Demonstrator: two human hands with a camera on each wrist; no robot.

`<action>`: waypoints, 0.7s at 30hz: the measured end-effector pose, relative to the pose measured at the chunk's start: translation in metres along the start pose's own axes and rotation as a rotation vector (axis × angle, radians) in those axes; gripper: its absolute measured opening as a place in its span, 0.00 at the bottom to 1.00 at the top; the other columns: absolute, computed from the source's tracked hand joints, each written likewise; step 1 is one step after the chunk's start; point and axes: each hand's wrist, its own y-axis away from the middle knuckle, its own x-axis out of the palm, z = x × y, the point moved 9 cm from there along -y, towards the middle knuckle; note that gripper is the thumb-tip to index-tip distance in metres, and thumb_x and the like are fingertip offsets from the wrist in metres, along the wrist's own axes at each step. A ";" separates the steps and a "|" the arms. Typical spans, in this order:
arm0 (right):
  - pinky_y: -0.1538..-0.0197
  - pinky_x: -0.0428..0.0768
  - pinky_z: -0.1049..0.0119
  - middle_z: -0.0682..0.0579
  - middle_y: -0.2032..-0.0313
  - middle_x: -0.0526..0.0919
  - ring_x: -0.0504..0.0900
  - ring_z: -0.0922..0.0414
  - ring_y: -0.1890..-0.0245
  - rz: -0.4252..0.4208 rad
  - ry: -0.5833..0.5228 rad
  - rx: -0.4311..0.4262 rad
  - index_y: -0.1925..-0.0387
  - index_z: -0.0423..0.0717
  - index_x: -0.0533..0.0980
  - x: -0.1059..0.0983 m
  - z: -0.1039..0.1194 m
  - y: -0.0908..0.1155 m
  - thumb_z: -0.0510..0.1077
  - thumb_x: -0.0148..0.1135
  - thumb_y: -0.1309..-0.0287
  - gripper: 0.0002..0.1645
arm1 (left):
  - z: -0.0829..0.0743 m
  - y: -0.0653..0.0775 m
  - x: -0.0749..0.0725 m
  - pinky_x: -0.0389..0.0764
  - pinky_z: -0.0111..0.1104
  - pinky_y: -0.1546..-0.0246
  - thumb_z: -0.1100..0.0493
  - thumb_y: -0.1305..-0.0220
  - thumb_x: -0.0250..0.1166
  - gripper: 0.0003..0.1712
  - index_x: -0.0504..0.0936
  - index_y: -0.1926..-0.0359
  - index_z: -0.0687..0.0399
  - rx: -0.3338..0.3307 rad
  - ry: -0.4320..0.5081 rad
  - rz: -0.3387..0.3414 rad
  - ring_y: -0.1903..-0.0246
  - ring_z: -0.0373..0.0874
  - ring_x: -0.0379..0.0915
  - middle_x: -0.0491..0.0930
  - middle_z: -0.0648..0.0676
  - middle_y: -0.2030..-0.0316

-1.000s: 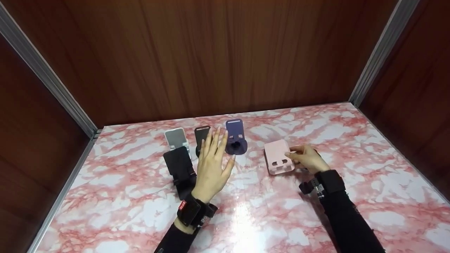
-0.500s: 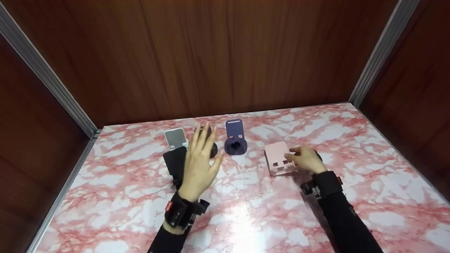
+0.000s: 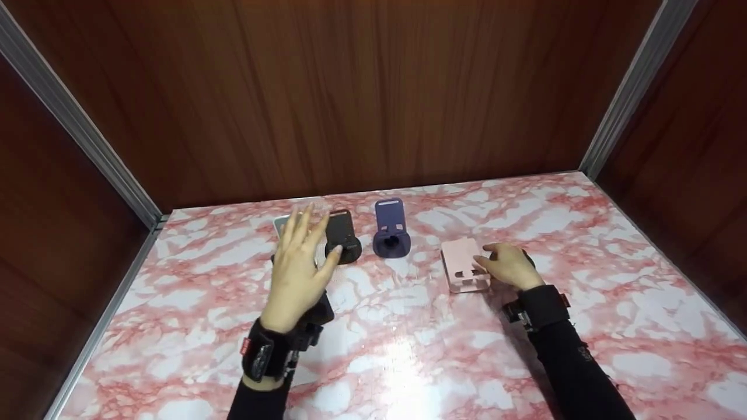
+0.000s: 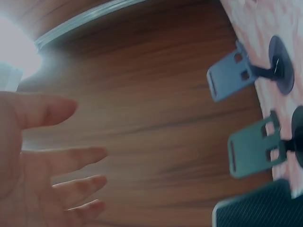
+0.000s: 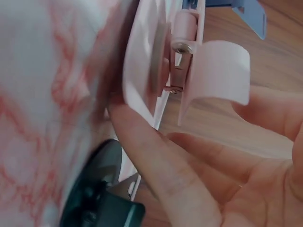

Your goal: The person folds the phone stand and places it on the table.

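Marbled table (image 3: 373, 326), left grip (image 3: 295, 271) outspread, right grip (image 3: 510, 266) perhaps around pink stand (image 3: 461, 254).

Pink phone stand (image 3: 458, 254): folded low, smooth flat panel facing up. Two dark cutouts side by side toward the near end. Curved lip standing out from the panel; metal pins at the hinge, seen from the right wrist. Thin base plate beneath. Right of centre on the red-and-white marbled surface (image 3: 642, 297), long sides roughly front to back. Right hand (image 3: 511, 266) holds its right edge.
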 end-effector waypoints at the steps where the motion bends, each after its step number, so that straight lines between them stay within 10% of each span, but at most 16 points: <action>1: 0.47 0.74 0.45 0.34 0.55 0.80 0.77 0.40 0.52 0.000 -0.003 -0.004 0.42 0.29 0.66 -0.001 0.001 0.000 0.52 0.51 0.38 0.33 | 0.003 0.000 -0.003 0.42 0.55 0.30 0.47 0.38 0.58 0.33 0.64 0.34 0.51 -0.010 -0.009 0.013 0.29 0.57 0.39 0.50 0.57 0.29; 8: 0.54 0.76 0.49 0.42 0.68 0.83 0.81 0.50 0.67 -0.002 -0.018 -0.033 0.39 0.30 0.64 -0.004 0.004 0.001 0.51 0.54 0.39 0.34 | 0.034 0.006 -0.014 0.42 0.53 0.29 0.47 0.42 0.61 0.37 0.63 0.33 0.53 -0.064 -0.093 0.083 0.29 0.57 0.38 0.49 0.58 0.28; 21: 0.51 0.75 0.45 0.31 0.42 0.71 0.77 0.39 0.50 -0.006 0.087 -0.090 0.31 0.40 0.52 -0.008 0.032 0.014 0.53 0.53 0.39 0.41 | 0.098 0.009 -0.003 0.65 0.52 0.39 0.51 0.44 0.65 0.39 0.64 0.35 0.61 -0.157 0.015 0.225 0.39 0.60 0.63 0.67 0.63 0.38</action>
